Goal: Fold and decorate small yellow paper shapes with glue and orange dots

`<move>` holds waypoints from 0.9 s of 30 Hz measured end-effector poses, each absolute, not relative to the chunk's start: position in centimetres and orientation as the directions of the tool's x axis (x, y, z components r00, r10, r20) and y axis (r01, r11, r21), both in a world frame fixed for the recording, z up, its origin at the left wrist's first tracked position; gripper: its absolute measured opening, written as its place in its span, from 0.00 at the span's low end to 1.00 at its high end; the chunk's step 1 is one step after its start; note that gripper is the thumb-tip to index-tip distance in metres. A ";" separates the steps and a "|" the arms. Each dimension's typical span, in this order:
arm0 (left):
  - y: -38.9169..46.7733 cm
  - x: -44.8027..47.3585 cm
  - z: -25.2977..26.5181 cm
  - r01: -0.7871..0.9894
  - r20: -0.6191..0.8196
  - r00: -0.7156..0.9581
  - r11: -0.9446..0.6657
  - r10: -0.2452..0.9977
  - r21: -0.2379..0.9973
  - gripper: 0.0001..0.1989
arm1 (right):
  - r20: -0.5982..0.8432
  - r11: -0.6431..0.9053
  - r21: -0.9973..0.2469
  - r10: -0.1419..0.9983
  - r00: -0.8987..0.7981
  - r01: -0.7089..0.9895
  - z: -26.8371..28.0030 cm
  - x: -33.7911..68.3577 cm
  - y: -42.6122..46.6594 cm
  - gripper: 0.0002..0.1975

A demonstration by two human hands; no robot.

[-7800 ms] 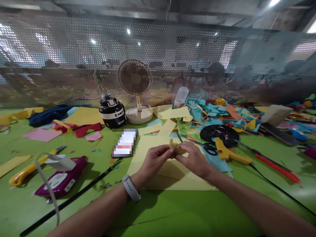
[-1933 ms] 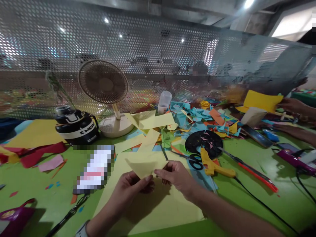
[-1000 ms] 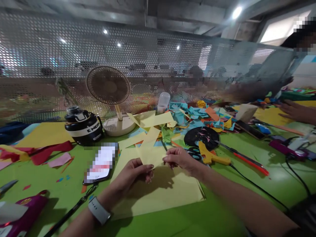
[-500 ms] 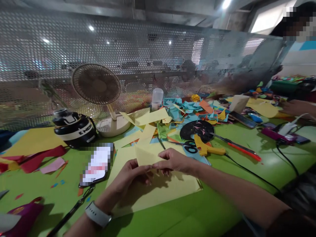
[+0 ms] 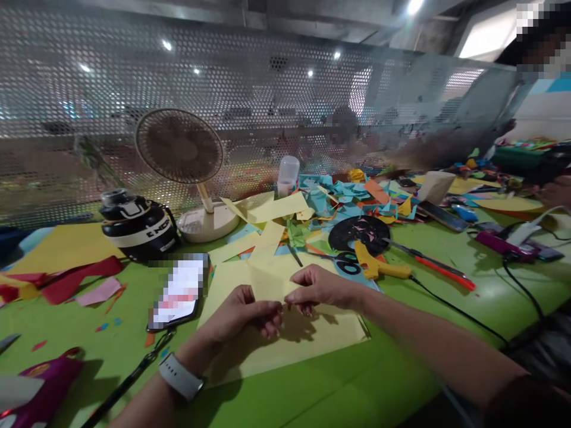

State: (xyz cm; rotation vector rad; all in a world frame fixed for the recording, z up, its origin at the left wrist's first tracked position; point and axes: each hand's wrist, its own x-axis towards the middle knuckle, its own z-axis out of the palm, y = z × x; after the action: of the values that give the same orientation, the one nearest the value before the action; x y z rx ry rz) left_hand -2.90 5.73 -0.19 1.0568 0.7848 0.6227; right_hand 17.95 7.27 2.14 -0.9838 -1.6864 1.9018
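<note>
Between both hands I hold a small piece of pale yellow paper [image 5: 267,282], raised over a large pale yellow sheet [image 5: 312,348] that lies on the green table. My left hand [image 5: 247,315] pinches the lower left edge between thumb and fingers. At the right edge, my right hand [image 5: 312,288] grips the same piece, its fingertips close to those of the left. The hands cast shadows on the sheet below. Black-handled scissors [image 5: 348,263] and a yellow glue gun [image 5: 379,267] lie just beyond my right hand.
A phone [image 5: 181,291] with a strap lies left of the sheet. Behind stand a fan [image 5: 207,223], a black jug [image 5: 138,229] and a clear bottle [image 5: 288,175]. Paper scraps [image 5: 343,196] cover the back. A red-handled tool [image 5: 446,273] and a purple power strip [image 5: 506,246] lie right.
The view has shifted slightly. Both hands keep hold of the small paper, and the left fingers have moved a little along its lower edge. At the right, another person's hand has drawn back.
</note>
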 end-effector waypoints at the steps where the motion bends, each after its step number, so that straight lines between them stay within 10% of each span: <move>1: 5.8 -3.0 -0.2 -0.072 -0.269 0.575 0.375 0.773 0.924 0.13 | -0.236 -0.185 -0.972 0.709 -0.664 0.148 2.1 18.1 7.4 0.13; 27: 5.7 -2.8 0.6 -0.120 -0.272 0.537 0.391 0.799 0.912 0.12 | -0.242 -0.211 -0.969 0.682 -0.690 0.131 1.9 19.1 8.7 0.11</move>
State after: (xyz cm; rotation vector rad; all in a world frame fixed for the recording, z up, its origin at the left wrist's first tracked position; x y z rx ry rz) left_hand -2.79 5.72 0.63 1.0022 0.8102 0.6720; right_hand 19.09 8.75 1.87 -0.9547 -1.6703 1.9581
